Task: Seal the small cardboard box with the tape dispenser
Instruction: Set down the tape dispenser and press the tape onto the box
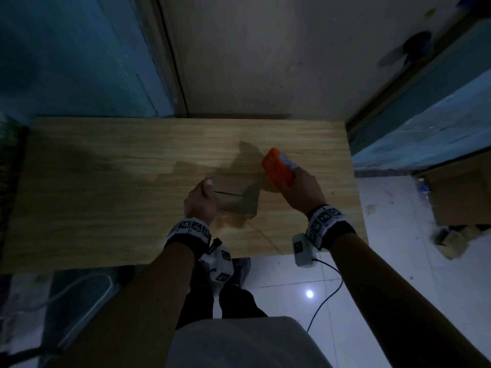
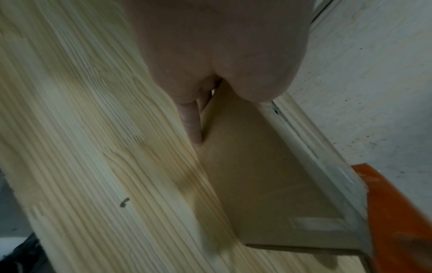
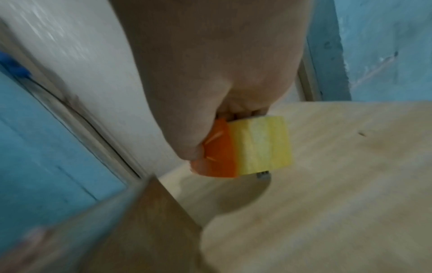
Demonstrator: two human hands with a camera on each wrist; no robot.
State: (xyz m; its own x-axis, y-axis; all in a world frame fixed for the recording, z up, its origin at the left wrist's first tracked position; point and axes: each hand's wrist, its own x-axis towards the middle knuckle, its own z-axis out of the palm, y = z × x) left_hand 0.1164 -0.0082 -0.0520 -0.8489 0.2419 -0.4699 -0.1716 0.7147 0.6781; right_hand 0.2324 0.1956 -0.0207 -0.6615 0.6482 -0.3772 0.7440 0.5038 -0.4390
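- Small cardboard box (image 1: 237,199) sits on the wooden desk (image 1: 106,187), toward the near edge and right of centre; a dark seam line runs across its top between the flaps.
- Left hand (image 1: 200,201) is at the box's left side, thumb up at the top edge. In the left wrist view the fingers (image 2: 190,122) reach down flat along the box's side wall (image 2: 252,166) — extended rather than wrapped, touching the cardboard.
- Right hand (image 1: 301,191) grips the orange tape dispenser (image 1: 279,168), held off the desk just right of and beyond the box; the dispenser's far end tilts up and away from the person.
- Right wrist view: fingers curled round the dispenser's orange body (image 3: 221,155), with the yellowish tape roll (image 3: 261,144) showing beside it and a small metal edge at the lower end. A blurred corner of the box (image 3: 149,221) lies in the foreground.
- In the left wrist view a pale strip, seemingly tape, runs along the box's top edge toward the orange dispenser (image 2: 397,221) — whether dispenser and box touch cannot be told.
- Both wrists carry marker-patterned bands (image 1: 190,228) with camera units; a cable (image 1: 325,293) trails from the right one down over the tiled floor (image 1: 385,274).
- Frames are dim and motion-blurred; fine detail of the box flaps is unclear.
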